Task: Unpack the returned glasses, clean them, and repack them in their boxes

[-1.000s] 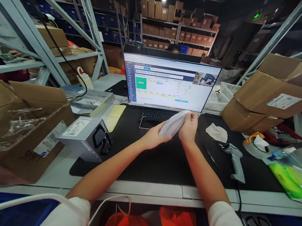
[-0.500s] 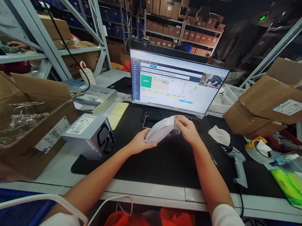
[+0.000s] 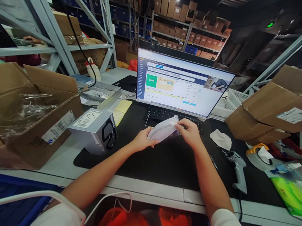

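A small white soft pouch (image 3: 162, 130) is held over the black desk mat (image 3: 156, 163), just in front of the laptop keyboard (image 3: 166, 113). My left hand (image 3: 141, 141) grips its lower left end, fingers curled round it. My right hand (image 3: 189, 132) pinches its upper right end near a small bluish mark. Both forearms reach forward from the table's near edge.
The laptop screen (image 3: 182, 83) shows a web form. A grey boxed product (image 3: 94, 130) and an open cardboard box (image 3: 25, 107) stand left. A barcode scanner (image 3: 234, 166), a crumpled tissue (image 3: 221, 139), a tape roll (image 3: 259, 155) and cardboard boxes (image 3: 276, 108) lie right. An orange basket (image 3: 137, 223) sits below.
Both hands lowered the pouch from in front of the screen to just above the mat and turned it. The camera shifted so the scene slid rightward.
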Demonstrator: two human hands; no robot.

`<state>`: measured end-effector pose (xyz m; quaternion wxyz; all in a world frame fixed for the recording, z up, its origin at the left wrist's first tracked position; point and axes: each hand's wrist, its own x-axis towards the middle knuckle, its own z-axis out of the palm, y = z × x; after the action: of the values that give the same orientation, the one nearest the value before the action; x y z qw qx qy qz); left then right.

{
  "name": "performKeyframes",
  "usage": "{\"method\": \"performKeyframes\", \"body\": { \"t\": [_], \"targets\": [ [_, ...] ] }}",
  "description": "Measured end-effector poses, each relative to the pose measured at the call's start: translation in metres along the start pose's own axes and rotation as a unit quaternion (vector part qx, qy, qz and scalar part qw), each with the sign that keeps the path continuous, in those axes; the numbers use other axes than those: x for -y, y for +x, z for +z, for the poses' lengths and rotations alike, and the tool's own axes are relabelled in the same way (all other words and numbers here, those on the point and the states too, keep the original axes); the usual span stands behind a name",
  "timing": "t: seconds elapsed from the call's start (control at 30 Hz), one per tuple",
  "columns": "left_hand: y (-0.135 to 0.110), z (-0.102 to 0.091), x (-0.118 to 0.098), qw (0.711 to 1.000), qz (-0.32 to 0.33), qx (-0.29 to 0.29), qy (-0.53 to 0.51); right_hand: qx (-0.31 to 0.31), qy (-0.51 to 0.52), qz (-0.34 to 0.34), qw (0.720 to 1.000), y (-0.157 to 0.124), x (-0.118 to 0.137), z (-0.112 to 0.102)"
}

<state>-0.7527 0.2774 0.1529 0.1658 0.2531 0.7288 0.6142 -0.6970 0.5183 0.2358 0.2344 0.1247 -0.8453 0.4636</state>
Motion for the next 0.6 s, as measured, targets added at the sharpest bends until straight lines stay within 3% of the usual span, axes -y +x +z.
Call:
{"method": "performKeyframes", "body": {
  "t": [0.07, 0.13, 0.23, 0.37, 0.53, 0.6],
  "targets": [
    [0.0, 0.003, -0.002, 0.999, -0.014, -0.012, -0.032, -0.034, -0.02, -0.036, 0.999, -0.001, 0.004, -0.002],
    [-0.001, 0.004, -0.003, 0.998, -0.025, -0.025, -0.058, 0.013, -0.016, -0.043, 0.999, -0.001, 0.008, -0.004],
    [-0.002, 0.005, -0.005, 0.997, -0.025, -0.013, -0.068, 0.102, -0.023, 0.01, 0.994, -0.001, 0.008, -0.006],
    [-0.002, 0.002, -0.005, 0.999, -0.01, 0.008, -0.041, 0.061, -0.057, 0.073, 0.994, 0.0, 0.001, -0.006],
    [0.0, -0.003, -0.003, 0.999, -0.007, 0.002, -0.034, 0.161, -0.019, 0.107, 0.981, 0.0, -0.001, -0.012],
    [0.0, -0.003, -0.002, 1.0, -0.018, 0.001, -0.025, 0.164, -0.002, 0.111, 0.98, 0.001, -0.001, -0.012]
  ]
}}
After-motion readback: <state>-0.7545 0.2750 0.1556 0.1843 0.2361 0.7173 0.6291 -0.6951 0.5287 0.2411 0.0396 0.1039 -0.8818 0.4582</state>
